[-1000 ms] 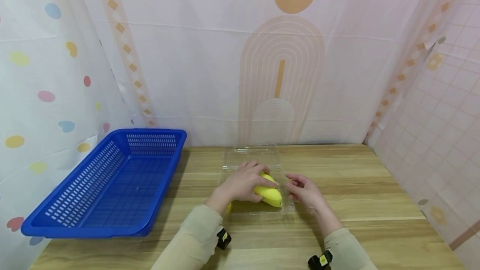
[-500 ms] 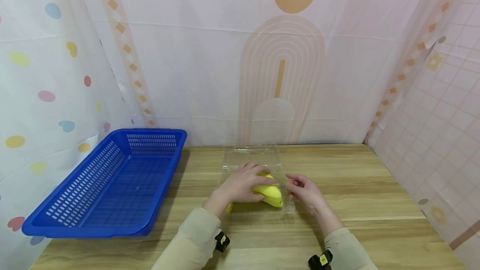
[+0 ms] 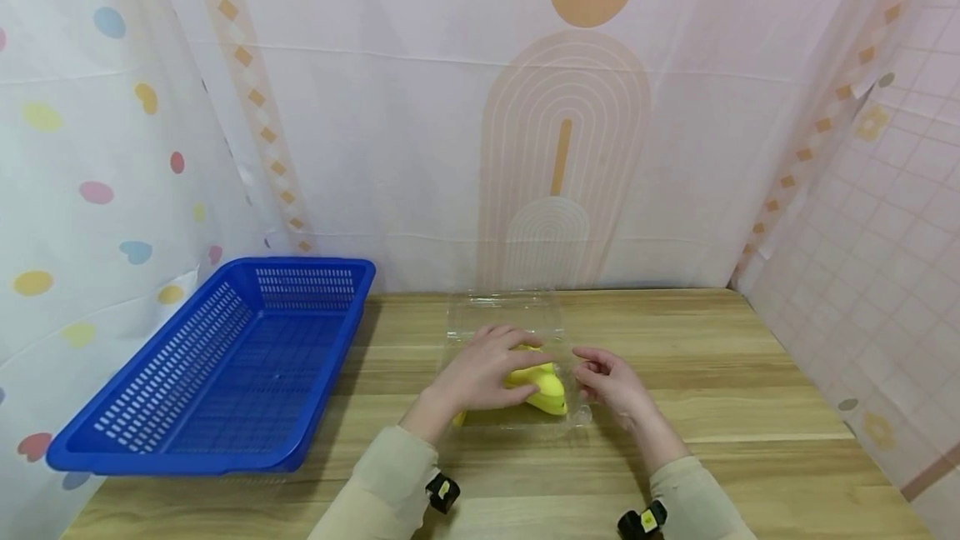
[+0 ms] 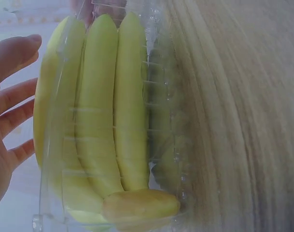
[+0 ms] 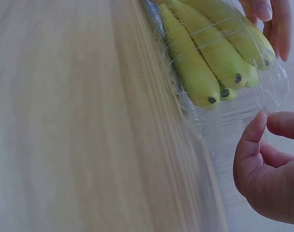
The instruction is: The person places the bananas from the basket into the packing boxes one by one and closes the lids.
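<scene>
A bunch of yellow bananas [image 3: 550, 394] lies in a hinged clear plastic box [image 3: 504, 315], whose lid stands raised at the back. Over the bunch, my left hand [image 3: 487, 373] has its fingers spread; in the left wrist view the thumb is apart from the bananas [image 4: 96, 96]. Part of the bunch is hidden under that hand in the head view. At the box's right side, my right hand [image 3: 611, 383] pinches the plastic edge between thumb and forefinger, as the right wrist view shows beside the dark banana tips [image 5: 238, 78].
A blue plastic basket [image 3: 255, 382] with slotted sides stands at the left of the wooden table [image 3: 675, 319]. Patterned curtains [image 3: 420, 157] hang behind the table and along both sides.
My left hand has loosened from the bananas, its fingers lifting and spreading, and shifted slightly back to the left. The bunch settles a little lower. The right hand keeps its place.
</scene>
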`<state>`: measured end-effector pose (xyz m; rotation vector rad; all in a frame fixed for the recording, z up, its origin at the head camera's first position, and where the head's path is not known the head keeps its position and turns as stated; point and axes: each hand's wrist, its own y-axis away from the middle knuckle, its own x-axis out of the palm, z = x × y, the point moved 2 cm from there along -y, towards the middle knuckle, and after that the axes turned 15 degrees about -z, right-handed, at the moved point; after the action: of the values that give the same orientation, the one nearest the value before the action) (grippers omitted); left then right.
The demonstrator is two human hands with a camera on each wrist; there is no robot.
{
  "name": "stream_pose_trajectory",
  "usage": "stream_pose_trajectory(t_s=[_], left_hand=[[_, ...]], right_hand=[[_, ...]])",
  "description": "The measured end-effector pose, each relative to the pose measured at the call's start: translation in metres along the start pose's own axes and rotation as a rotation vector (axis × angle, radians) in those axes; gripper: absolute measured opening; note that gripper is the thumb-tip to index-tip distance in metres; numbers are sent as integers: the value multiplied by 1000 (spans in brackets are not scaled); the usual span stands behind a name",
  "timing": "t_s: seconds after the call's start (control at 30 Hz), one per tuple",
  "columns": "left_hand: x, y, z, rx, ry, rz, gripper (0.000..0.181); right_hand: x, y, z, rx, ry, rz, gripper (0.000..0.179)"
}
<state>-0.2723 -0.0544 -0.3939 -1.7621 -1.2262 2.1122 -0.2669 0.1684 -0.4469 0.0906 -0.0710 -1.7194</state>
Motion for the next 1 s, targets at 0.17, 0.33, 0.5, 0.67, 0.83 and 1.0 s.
stream_pose_trajectory(t_s=[0.17,0.33,0.5,0.67,0.83,1.0], left_hand=[[-6,3,-1,7,5,-98,34],[-12,10,1,-27,3,-176,30],[-15,19,5,-77,16,-243,27],[-20,28,9,-150,57,-313,28],[-23,34,14,-246,143,-382,31],[-27,40,19,-382,262,-428,32]], right_hand=[[-1,0,0,-1,-2,-3,44],[-1,1,0,-1,-5,-4,44],[-2,2,0,6,-10,-18,45],[-3,3,1,9,-24,-14,45],[-4,3,3,-1,-13,-13,43],[-5,3,4,4,-24,-12,44]])
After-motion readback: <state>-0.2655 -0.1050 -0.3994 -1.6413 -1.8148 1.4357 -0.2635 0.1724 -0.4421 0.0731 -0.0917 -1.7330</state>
